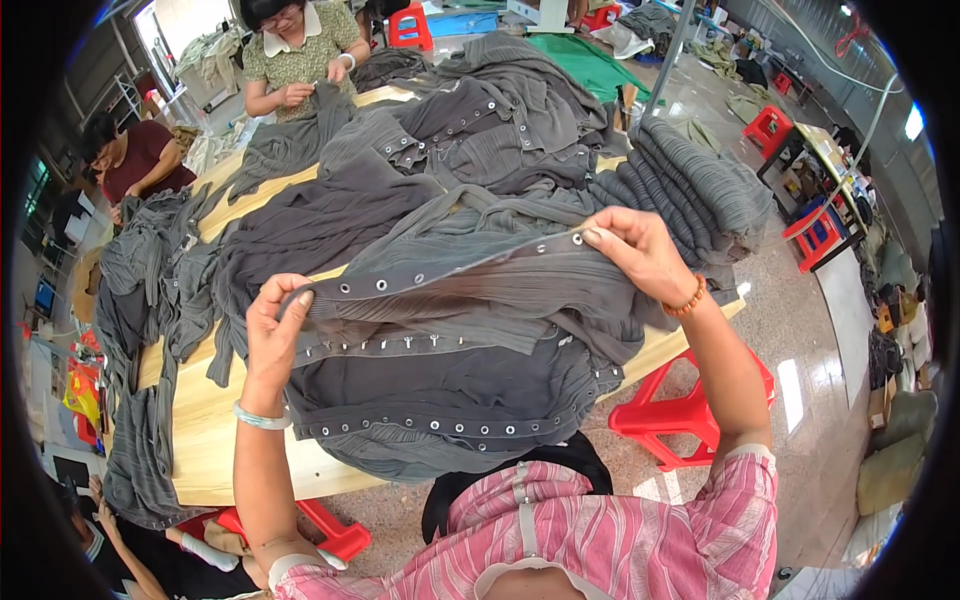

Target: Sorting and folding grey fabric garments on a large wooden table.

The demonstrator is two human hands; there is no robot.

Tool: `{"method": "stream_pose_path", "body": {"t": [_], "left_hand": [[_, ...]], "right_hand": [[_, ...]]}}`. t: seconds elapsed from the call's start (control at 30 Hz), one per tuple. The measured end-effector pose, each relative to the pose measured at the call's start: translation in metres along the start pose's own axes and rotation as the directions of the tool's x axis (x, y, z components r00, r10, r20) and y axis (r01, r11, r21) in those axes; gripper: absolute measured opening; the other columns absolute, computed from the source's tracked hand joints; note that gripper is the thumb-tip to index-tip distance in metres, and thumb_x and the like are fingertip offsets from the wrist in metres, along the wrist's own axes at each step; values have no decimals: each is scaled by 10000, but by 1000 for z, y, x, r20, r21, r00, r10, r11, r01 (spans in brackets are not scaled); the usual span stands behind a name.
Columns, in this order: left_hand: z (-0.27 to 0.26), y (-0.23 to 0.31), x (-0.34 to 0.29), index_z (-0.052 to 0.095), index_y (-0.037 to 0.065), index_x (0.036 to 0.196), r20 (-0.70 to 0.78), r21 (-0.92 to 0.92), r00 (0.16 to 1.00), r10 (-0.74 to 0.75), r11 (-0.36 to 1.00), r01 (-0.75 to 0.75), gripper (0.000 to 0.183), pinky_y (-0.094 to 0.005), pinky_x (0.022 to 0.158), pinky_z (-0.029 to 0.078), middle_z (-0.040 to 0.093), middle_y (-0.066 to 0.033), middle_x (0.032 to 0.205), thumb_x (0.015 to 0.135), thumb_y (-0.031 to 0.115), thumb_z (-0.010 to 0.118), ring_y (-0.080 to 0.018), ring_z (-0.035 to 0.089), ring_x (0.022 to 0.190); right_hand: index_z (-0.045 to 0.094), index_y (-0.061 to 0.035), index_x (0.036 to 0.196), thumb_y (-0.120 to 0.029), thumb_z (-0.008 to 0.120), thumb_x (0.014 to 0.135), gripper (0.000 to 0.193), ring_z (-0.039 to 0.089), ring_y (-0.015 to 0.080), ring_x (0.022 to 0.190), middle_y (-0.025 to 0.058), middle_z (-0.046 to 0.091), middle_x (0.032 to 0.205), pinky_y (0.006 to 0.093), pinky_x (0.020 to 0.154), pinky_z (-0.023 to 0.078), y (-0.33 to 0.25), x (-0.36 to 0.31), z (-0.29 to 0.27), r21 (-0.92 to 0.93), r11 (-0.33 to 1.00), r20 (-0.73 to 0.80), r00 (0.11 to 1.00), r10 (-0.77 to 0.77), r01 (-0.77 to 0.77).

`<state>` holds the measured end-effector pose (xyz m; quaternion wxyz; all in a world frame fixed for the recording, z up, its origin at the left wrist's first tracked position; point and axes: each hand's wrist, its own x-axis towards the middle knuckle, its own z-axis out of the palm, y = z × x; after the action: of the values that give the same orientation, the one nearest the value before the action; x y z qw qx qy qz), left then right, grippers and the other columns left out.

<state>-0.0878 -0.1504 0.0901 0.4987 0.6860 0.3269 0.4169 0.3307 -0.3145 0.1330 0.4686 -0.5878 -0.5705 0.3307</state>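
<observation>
A dark grey ribbed garment (470, 298) is stretched out in front of me over the table. Its eyelet band (435, 274), set with metal rings, runs between my two hands. My left hand (272, 335) pinches the band's left end between thumb and fingers. At the other end, the thumb and fingers of my right hand (637, 252) close on the band beside a ring. Below it, a second band with metal prongs or loops shows. Nearest my body lies a dark garment (440, 385) with a curved row of eyelets along its edge.
Grey garments (310, 225) are heaped on the wooden table (215, 440). A stack of folded ribbed garments (690, 185) sits at its right end. Red stools (665, 415) stand under and around it. A person in a patterned top (305, 60) handles cloth across the table.
</observation>
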Motion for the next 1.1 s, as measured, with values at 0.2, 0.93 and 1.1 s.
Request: {"method": "stream_pose_path", "body": {"t": [0.2, 0.93, 1.1], "left_hand": [[-16, 5, 4, 644, 42, 1045, -57, -84, 998, -4, 996, -1, 108, -193, 802, 411, 604, 45, 954, 966, 115, 639, -42, 524, 884], [-4, -63, -3, 627, -7, 982, -165, 245, 980, -108, 958, 147, 197, -209, 717, 408, 589, 34, 832, 970, 188, 650, -51, 483, 789], [-9, -51, 9, 641, 39, 1041, -271, -90, 942, -196, 980, 178, 197, -201, 739, 398, 585, 54, 946, 969, 221, 667, -39, 483, 837]], "right_hand": [[677, 24, 980, -164, 627, 973, 195, 536, 14, 800, -37, 644, 842, 210, 718, 455, -26, 17, -8, -87, 995, 76, 996, -44, 51], [631, -61, 797, -224, 687, 865, 186, 619, 325, 755, 115, 615, 785, 423, 666, 497, 36, -3, 57, -607, 719, 19, 911, -411, 337], [665, -78, 1042, -339, 789, 781, 389, 627, 297, 860, 91, 585, 939, 400, 728, 513, 67, -76, 120, -668, 713, 58, 970, -237, 214]]}}
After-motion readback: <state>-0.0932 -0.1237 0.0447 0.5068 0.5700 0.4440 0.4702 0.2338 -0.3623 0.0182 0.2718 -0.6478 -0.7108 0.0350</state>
